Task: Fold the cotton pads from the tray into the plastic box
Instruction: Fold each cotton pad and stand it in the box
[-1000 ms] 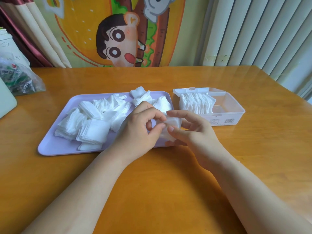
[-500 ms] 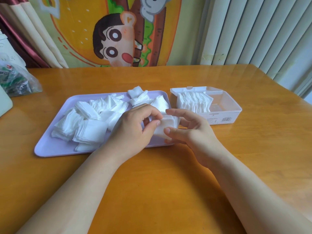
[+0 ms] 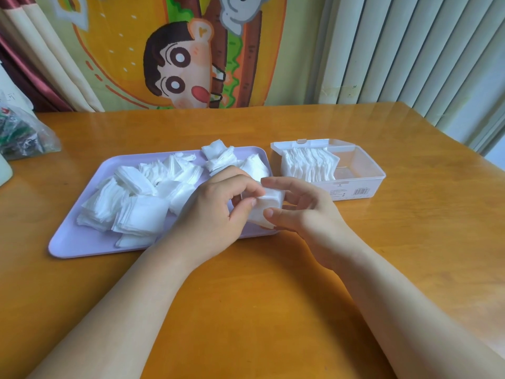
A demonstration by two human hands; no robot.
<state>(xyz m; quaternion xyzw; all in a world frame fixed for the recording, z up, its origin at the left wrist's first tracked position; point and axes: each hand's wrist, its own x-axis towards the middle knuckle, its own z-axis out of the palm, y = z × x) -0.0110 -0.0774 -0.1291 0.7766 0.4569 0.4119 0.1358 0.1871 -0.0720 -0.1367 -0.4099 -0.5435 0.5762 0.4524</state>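
A single cotton pad point(image 3: 267, 207) is held just above the 4 o'clock corner of the lilac tray point(image 3: 79, 242) and is pinched from both sides. Its left edge is nipped between thumb and fingers of the left hand point(image 3: 213, 214), its right edge between thumb and forefinger of the right hand point(image 3: 306, 217), and the remaining fingers are loosely curled. The pad is judged to be very light, soft and limp, with no stiffness of its own. It is best taken at opposite edges, so that a crease can be laid across the middle. A gentle pinch is thought enough, since a hard one would crush or fray the fibre. The loose pads point(image 3: 136, 203) are heaped over the tray from 9 to 1 o'clock, and single sheets may cling together when lifted. At the tray's 3 o'clock the clear plastic box point(image 3: 366, 173) is set on the desk point(image 3: 246, 310), with a row of folded pads point(image 3: 308, 166) stood on edge in its 9 o'clock half. How far the held pad is folded cannot be told, as much of it is covered by the fingers, and whether one sheet or two is held is likewise unclear. The print on the box's label point(image 3: 360, 191) is too small to be read, and a plastic bag point(image 3: 24, 135) at 10 o'clock is cut off by the frame.
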